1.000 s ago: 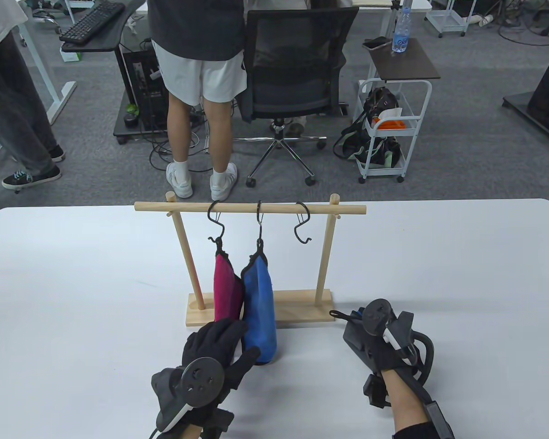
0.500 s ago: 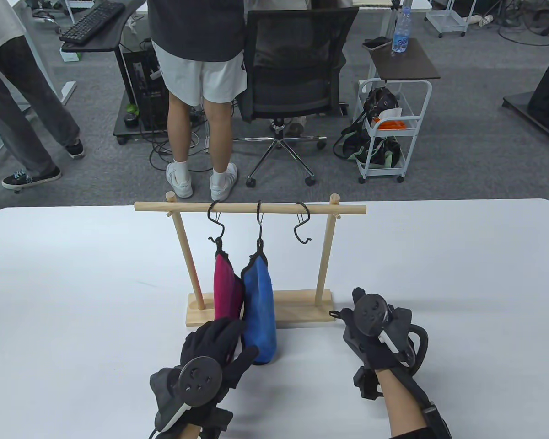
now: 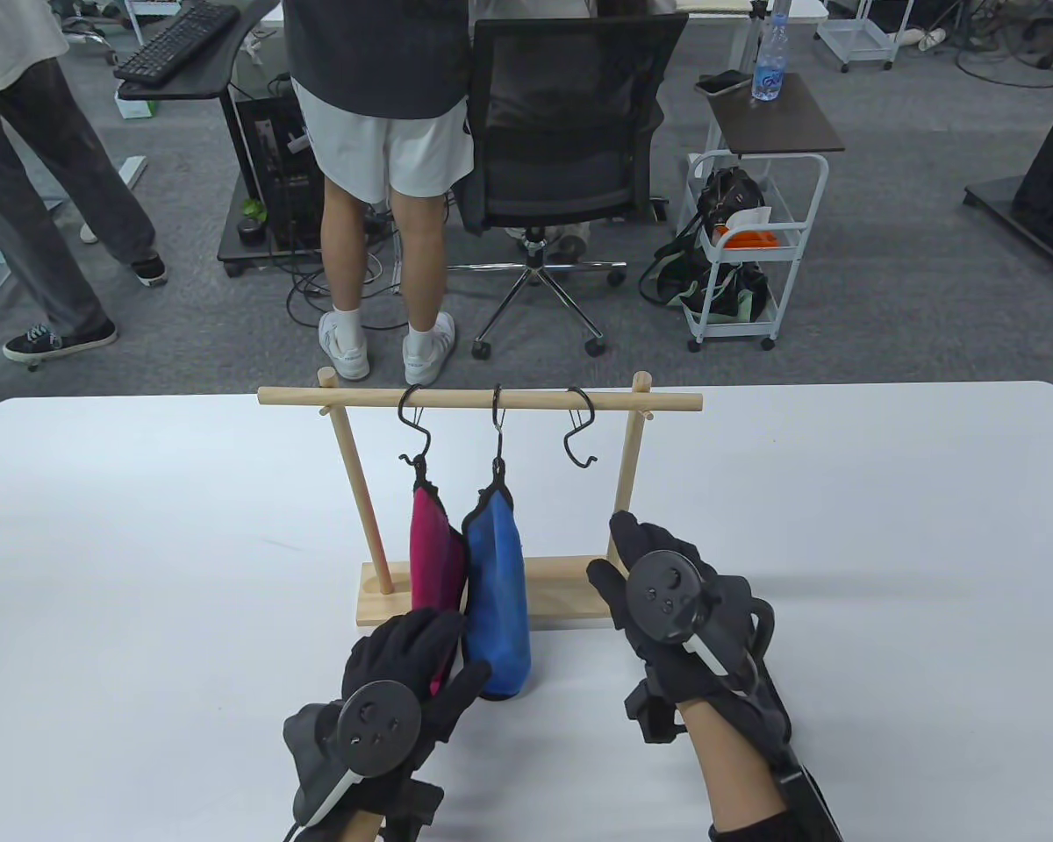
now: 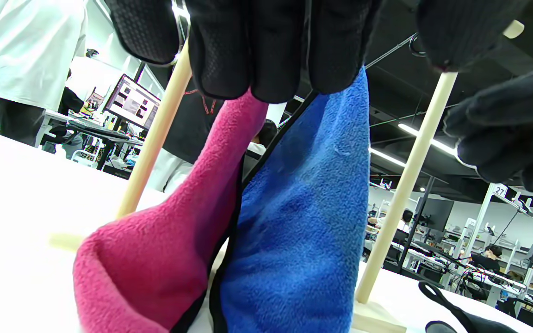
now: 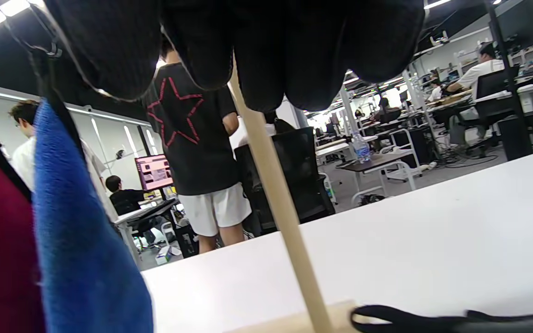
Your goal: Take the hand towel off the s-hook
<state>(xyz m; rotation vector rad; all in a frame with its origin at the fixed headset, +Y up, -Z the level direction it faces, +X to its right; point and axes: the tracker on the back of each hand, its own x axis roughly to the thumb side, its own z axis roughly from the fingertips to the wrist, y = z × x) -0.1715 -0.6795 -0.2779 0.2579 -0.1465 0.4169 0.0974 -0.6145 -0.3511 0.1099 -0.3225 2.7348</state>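
A wooden rack [image 3: 483, 400] carries three black S-hooks. The left hook [image 3: 414, 430] holds a pink towel [image 3: 430, 553] and the middle hook [image 3: 497, 430] a blue towel [image 3: 496, 579]. The right hook [image 3: 582, 434] is bare. My left hand [image 3: 456, 647] is open: its fingers [image 4: 271, 46] rest against the pink towel's [image 4: 164, 240] lower end, and its thumb is spread toward the bottom of the blue towel [image 4: 303, 208]. My right hand [image 3: 612, 548] is open and lifted, with its fingers [image 5: 248, 46] close in front of the rack's right post [image 5: 280, 203]; I cannot tell whether they touch it.
The rack's base [image 3: 570, 592] stands mid-table on the white table [image 3: 842, 526]. Behind the far edge are a standing person [image 3: 377, 175], an office chair [image 3: 570, 132] and a white trolley [image 3: 746, 246].
My right hand has risen from the table right of the rack and moved left and forward to the right post. My left hand has stayed at the towels' lower ends.
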